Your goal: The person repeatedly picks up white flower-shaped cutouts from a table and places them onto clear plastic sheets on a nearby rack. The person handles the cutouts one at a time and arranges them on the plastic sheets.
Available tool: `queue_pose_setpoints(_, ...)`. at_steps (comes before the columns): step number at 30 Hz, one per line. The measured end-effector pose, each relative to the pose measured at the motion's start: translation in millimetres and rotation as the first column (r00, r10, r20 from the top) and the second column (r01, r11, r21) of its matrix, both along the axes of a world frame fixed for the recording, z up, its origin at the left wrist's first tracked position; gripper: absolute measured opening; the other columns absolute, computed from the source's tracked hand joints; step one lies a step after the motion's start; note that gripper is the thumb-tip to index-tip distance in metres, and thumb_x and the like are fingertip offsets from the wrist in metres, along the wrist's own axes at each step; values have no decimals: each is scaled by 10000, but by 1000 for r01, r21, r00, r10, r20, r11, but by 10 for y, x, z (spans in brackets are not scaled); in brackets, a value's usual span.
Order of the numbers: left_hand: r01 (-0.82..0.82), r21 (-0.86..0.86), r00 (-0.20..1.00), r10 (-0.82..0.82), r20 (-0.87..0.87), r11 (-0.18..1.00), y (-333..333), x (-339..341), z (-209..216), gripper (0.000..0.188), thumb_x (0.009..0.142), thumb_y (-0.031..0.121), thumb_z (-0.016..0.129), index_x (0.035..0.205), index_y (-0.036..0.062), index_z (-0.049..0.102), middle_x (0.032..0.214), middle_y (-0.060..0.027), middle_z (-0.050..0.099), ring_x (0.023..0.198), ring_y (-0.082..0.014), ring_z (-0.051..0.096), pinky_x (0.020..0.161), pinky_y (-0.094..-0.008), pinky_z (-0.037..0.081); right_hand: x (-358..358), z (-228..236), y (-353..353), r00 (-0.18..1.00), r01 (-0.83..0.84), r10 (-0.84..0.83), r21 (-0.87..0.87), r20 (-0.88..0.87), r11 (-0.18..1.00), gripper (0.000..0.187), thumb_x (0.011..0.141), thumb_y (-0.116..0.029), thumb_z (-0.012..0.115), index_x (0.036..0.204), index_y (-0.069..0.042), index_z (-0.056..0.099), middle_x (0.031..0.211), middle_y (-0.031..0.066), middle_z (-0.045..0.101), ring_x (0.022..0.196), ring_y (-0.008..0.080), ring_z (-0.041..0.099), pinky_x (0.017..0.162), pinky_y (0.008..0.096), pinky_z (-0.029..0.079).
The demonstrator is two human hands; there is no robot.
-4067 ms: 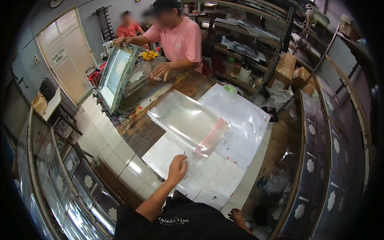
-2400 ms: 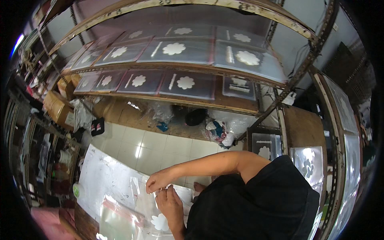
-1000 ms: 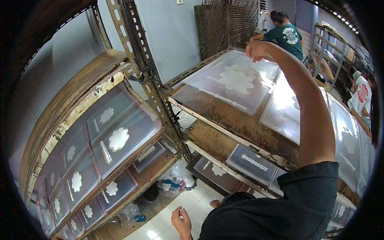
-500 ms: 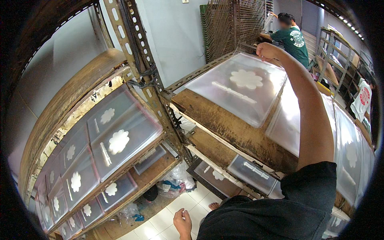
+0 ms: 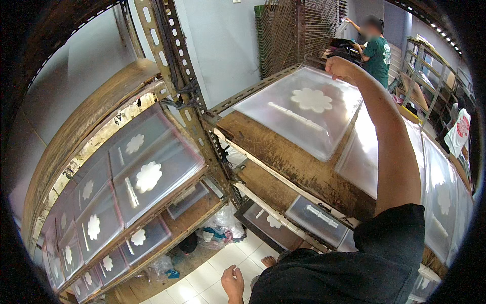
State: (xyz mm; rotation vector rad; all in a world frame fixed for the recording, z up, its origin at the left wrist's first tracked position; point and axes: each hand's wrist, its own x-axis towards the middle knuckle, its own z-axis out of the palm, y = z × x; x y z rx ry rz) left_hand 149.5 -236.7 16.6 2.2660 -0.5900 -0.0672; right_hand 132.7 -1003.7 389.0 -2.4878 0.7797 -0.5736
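Note:
A clear plastic bag (image 5: 304, 129) printed with a pale scalloped flower and a narrow bar lies flat on the wooden shelf to the right. My right arm reaches out over the shelf. At the bag's far edge is my right hand (image 5: 343, 69), its fingers curled together; whether they pinch anything is hidden. My left hand (image 5: 233, 281) hangs low beside my body, above the tiled floor, with its fingers curled in and nothing visible in them. More clear bags (image 5: 440, 202) with similar prints continue along the same shelf, under and beyond my right arm.
A rack (image 5: 147, 104) on the left holds printed bags (image 5: 167, 167) in tiers. A perforated metal post (image 5: 174, 55) stands between the shelves. Crumpled plastic (image 5: 223, 223) lies below on the floor. In the back, a person in a green shirt (image 5: 377, 58) works near metal shelving (image 5: 430, 71).
My right hand has shifted very slightly at the bag's far edge, and my left hand barely moved. The person behind has turned and stands a little further right.

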Motion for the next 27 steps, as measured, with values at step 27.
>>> queue_pose_setpoints(27, -382, -541, 872, 98, -479, 749, 892, -401, -231, 274, 1000, 269, 590, 1015, 13, 685, 743, -15, 568, 686, -130, 528, 648, -281, 455, -170, 34, 6859, -43, -977, 893, -169, -448, -132, 529, 837, -412, 713, 1248, -86, 642, 1167, 211, 671, 1091, 390, 637, 910, 501, 524)
